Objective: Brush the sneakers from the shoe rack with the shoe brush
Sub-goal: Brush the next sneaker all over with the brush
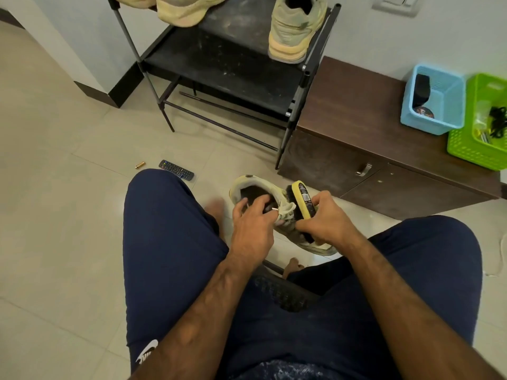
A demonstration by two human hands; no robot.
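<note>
A pale yellow-grey sneaker [248, 185] is held between my knees, its opening facing up. My left hand [253, 222] grips it at the tongue and laces, fingers reaching into the opening. My right hand [325, 219] holds a yellow-backed shoe brush [303, 197] whose dark bristles press against the sneaker's lace side. The toe end shows below my right hand. A matching sneaker [292, 31] stands on the black shoe rack [219, 69], heel toward me. Another pale shoe [181, 9] lies on the rack's upper left.
A brown low cabinet [356, 127] stands right of the rack, carrying a blue basket [450, 105] and a green basket [463, 144]. A remote control [176, 169] and a small battery [140, 165] lie on the tiled floor by my left knee.
</note>
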